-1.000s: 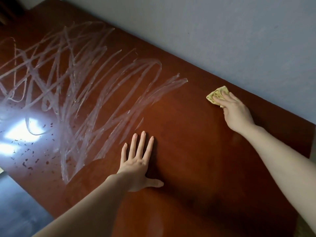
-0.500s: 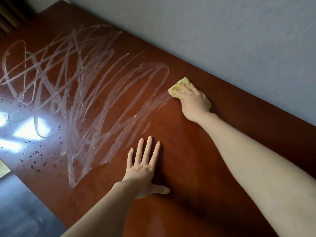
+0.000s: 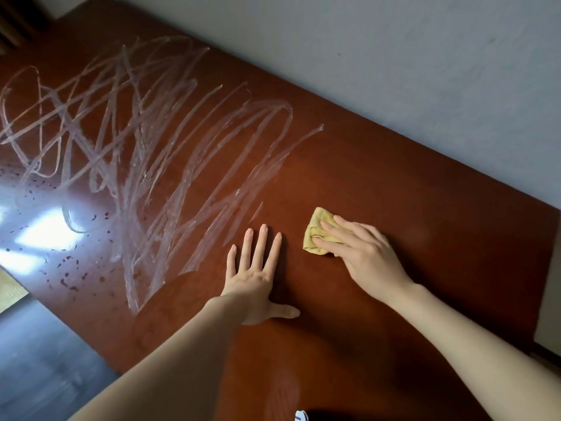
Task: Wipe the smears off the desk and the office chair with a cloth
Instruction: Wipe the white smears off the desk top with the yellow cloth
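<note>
A glossy reddish-brown desk fills the view. Whitish scribbled smears cover its left and middle part, with dark specks near a bright reflection at the left. My right hand presses a small folded yellow cloth flat on the desk, just right of the smears' edge. My left hand lies flat on the wood with fingers spread, close to the left of the cloth and holding nothing. No office chair is in view.
A pale grey wall runs along the desk's far edge. Dark floor shows below the desk's near left edge. A bright window reflection glares on the left of the top.
My right hand has dragged the cloth from the far edge near the wall toward me, down beside my left hand. The left hand has stayed planted.
</note>
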The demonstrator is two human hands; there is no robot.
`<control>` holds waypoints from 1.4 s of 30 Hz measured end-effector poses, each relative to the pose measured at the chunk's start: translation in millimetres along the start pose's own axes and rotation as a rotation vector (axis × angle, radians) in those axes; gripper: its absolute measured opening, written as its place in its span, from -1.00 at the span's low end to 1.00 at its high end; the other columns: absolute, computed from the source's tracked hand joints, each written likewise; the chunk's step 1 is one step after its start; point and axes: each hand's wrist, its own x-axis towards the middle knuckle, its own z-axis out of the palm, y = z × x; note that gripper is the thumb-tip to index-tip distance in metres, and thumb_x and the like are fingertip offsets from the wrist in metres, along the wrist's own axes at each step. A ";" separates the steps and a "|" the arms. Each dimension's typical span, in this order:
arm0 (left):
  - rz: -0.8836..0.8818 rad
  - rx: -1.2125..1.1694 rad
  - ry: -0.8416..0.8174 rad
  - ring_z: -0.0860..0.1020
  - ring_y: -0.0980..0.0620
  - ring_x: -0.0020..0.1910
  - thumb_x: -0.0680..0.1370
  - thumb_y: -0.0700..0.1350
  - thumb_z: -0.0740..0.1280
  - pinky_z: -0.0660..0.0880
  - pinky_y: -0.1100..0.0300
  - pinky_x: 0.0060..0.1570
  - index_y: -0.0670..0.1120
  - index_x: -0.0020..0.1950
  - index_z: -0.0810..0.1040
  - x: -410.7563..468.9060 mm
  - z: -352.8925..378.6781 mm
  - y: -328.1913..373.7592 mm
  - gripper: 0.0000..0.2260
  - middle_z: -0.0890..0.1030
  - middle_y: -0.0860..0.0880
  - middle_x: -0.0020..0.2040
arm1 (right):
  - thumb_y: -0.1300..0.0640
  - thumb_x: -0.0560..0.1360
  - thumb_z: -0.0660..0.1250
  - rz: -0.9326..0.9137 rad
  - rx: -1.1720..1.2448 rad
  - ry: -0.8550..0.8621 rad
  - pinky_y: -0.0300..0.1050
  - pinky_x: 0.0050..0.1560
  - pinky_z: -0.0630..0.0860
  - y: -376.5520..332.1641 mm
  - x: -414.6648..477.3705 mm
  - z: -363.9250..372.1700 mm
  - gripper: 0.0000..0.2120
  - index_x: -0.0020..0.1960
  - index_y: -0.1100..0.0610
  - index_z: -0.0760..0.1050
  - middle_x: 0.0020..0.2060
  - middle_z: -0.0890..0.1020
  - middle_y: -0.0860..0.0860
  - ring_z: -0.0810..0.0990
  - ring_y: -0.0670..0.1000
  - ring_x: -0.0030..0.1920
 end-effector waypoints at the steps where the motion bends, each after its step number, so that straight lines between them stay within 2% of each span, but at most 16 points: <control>1: 0.000 -0.001 -0.001 -0.68 -0.02 0.25 0.26 0.50 0.29 -0.53 -0.06 0.27 0.14 0.26 -0.70 -0.2 0.1 -0.1 0.19 -0.72 0.06 0.26 | 0.42 0.40 0.39 0.016 -0.014 0.009 0.10 0.17 0.48 8.0 -4.4 -2.5 -0.53 0.22 0.04 0.58 0.26 0.55 0.02 0.48 0.12 0.31; 6: 0.006 0.002 0.008 -0.71 -0.01 0.21 0.27 0.50 0.28 -0.61 -0.03 0.17 0.13 0.25 -0.71 -0.5 -0.3 1.6 0.19 -0.73 0.06 0.23 | 0.48 0.39 0.36 0.198 -0.062 0.064 0.19 0.11 0.49 48.7 -4.6 -16.1 -0.51 0.23 0.09 0.57 0.26 0.54 0.09 0.47 0.18 0.30; 9: 0.011 0.000 0.010 -0.73 0.00 0.18 0.28 0.49 0.29 -0.65 0.01 0.08 0.13 0.24 -0.72 -1.7 -1.5 3.1 0.18 -0.74 0.06 0.22 | 0.42 0.48 0.28 0.345 -0.065 0.025 0.23 0.24 0.38 68.4 20.6 -19.9 -0.52 0.32 0.05 0.49 0.35 0.46 0.06 0.36 0.15 0.39; 11: 0.009 -0.003 0.000 -0.72 -0.01 0.20 0.29 0.48 0.29 -0.63 -0.01 0.13 0.12 0.27 -0.70 -2.0 -1.3 2.3 0.18 -0.74 0.05 0.23 | 0.35 0.54 0.23 0.460 -0.063 0.004 0.18 0.30 0.28 78.9 48.8 -18.6 -0.53 0.38 0.00 0.42 0.42 0.37 0.01 0.25 0.10 0.45; 17: 0.017 -0.013 0.000 -0.68 -0.05 0.25 0.31 0.46 0.30 -0.61 -0.04 0.17 0.09 0.32 -0.66 -2.3 -4.5 6.2 0.18 -0.71 0.02 0.27 | 0.21 0.62 0.12 0.638 -0.079 -0.102 0.11 0.42 0.19 106.3 145.7 -15.7 -0.55 0.47 -0.07 0.26 0.52 0.16 -0.03 0.07 0.08 0.51; 22: 0.023 -0.021 -0.006 -0.69 -0.04 0.24 0.31 0.45 0.31 -0.65 0.00 0.09 0.10 0.30 -0.68 -4.6 -2.7 4.0 0.18 -0.71 0.03 0.26 | 0.22 0.61 0.13 0.590 -0.035 -0.228 0.12 0.45 0.15 111.9 210.7 -9.4 -0.55 0.48 0.02 0.25 0.53 0.12 0.05 0.07 0.15 0.50; 27: 0.013 -0.024 -0.019 -0.68 -0.06 0.26 0.32 0.45 0.30 -0.63 -0.03 0.13 0.09 0.32 -0.66 -4.7 -3.1 2.2 0.17 -0.70 0.02 0.28 | 0.17 0.59 0.13 0.540 -0.024 -0.166 0.09 0.43 0.19 82.6 217.6 -1.0 -0.55 0.44 -0.14 0.30 0.52 0.15 -0.04 0.12 0.08 0.49; 31: 0.012 -0.034 -0.038 -0.68 -0.05 0.25 0.33 0.44 0.31 -0.57 -0.07 0.22 0.11 0.26 -0.70 -4.5 -5.7 2.4 0.16 -0.72 0.03 0.25 | 0.24 0.58 0.13 0.346 -0.033 -0.141 0.09 0.41 0.15 44.4 185.2 10.4 -0.53 0.41 -0.15 0.34 0.49 0.22 -0.09 0.12 0.03 0.49; 34: -0.002 -0.010 -0.036 -0.67 -0.05 0.25 0.32 0.45 0.30 -0.53 -0.08 0.26 0.12 0.25 -0.71 -3.3 -6.4 0.7 0.16 -0.73 0.05 0.22 | 0.25 0.55 0.20 0.251 0.026 -0.100 0.05 0.38 0.14 17.7 146.1 17.5 -0.54 0.37 -0.12 0.41 0.45 0.31 -0.09 0.17 0.02 0.47; 38: -0.011 0.007 -0.035 -0.65 -0.06 0.28 0.31 0.48 0.28 -0.52 -0.08 0.27 0.12 0.26 -0.70 -2.6 -4.9 0.0 0.17 -0.73 0.03 0.24 | 0.33 0.46 0.33 0.178 0.106 -0.015 0.09 0.33 0.24 -10.3 83.4 19.2 -0.56 0.26 -0.04 0.54 0.34 0.47 -0.04 0.34 0.05 0.40; 42: -0.014 0.014 -0.017 -0.68 -0.03 0.24 0.29 0.49 0.28 -0.54 -0.05 0.24 0.11 0.29 -0.68 -3.5 -3.0 -0.2 0.18 -0.71 0.04 0.27 | 0.41 0.39 0.38 0.082 0.117 -0.013 0.09 0.29 0.32 -19.6 22.7 13.5 -0.52 0.20 0.00 0.59 0.29 0.52 -0.02 0.42 0.08 0.36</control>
